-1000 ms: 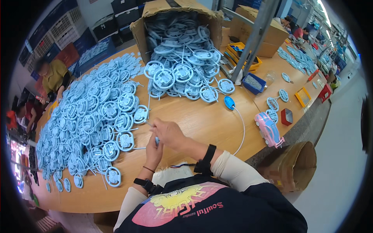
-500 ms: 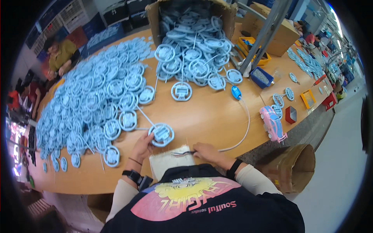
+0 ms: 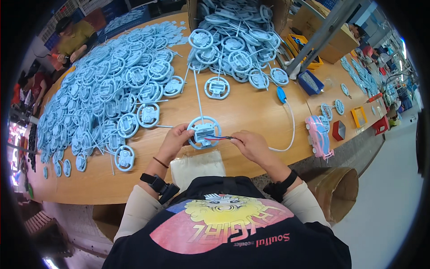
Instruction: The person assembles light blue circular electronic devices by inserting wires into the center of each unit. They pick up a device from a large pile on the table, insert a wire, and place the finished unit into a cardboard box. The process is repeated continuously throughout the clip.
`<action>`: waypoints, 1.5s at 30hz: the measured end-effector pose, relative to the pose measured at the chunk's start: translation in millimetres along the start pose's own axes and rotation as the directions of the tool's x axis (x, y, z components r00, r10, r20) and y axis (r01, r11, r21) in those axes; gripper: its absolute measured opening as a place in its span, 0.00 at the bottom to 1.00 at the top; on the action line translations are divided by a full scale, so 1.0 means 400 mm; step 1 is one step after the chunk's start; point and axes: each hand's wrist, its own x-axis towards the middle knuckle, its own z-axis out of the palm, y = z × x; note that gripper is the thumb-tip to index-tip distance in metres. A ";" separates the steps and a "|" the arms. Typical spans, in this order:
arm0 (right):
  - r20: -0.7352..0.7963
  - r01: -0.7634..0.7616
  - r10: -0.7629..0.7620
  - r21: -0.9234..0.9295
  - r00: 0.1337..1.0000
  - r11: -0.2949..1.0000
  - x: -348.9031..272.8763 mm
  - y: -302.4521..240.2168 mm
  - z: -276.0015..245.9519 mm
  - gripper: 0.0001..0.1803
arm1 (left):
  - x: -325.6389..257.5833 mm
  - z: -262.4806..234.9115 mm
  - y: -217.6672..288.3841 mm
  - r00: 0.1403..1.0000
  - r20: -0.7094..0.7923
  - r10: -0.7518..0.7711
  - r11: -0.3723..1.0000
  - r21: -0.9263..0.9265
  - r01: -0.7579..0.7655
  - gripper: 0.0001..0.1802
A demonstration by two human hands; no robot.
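My left hand (image 3: 176, 141) grips the left rim of a light blue toy steering wheel (image 3: 204, 133), whose long thin rod points away from me. Thumb and fingers of my right hand (image 3: 251, 144) pinch a dark cable with red and dark wire ends (image 3: 218, 137). Those ends lie over the box-shaped recess in the wheel's centre; whether they touch its inside I cannot tell. From behind my right hand a white cable (image 3: 292, 127) curves up to a small blue oval piece (image 3: 281, 94). Nearer me lies a pale cloth-like pad (image 3: 197, 169).
A large pile of similar wheels (image 3: 107, 85) covers the left; more spill from a cardboard box (image 3: 284, 18) ahead. To the right are a blue tray (image 3: 310, 83), a pink-and-blue toy car (image 3: 319, 136) and a red box (image 3: 339, 130). Another person (image 3: 74, 40) sits far left.
The steering wheel has moved right and away from me, its rod now pointing forward. My right hand has lifted the wire ends from the pad to the wheel's centre.
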 end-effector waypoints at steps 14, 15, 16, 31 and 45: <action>0.124 -0.177 0.143 0.330 0.982 0.927 0.005 0.029 0.013 0.12 | 0.009 0.051 0.023 0.998 0.032 0.048 0.982 -0.187 -0.042 0.17; 0.068 -0.075 0.058 0.279 0.996 0.957 0.015 0.040 0.014 0.14 | 0.001 0.051 0.029 0.997 0.034 0.065 0.981 -0.184 -0.057 0.17; 0.070 -0.027 0.009 0.267 0.998 0.963 0.031 0.026 0.000 0.13 | 0.003 0.033 0.016 0.994 0.053 0.100 0.975 -0.206 -0.087 0.18; 0.109 -0.090 0.064 0.252 0.992 0.964 0.022 0.026 0.043 0.12 | 0.022 0.019 -0.051 0.989 0.148 -0.010 0.891 -0.447 0.076 0.24; 0.039 -0.141 0.138 0.095 0.990 0.985 0.179 0.181 0.153 0.12 | 0.020 -0.397 0.217 0.949 -0.281 0.143 0.789 -0.547 -0.281 0.19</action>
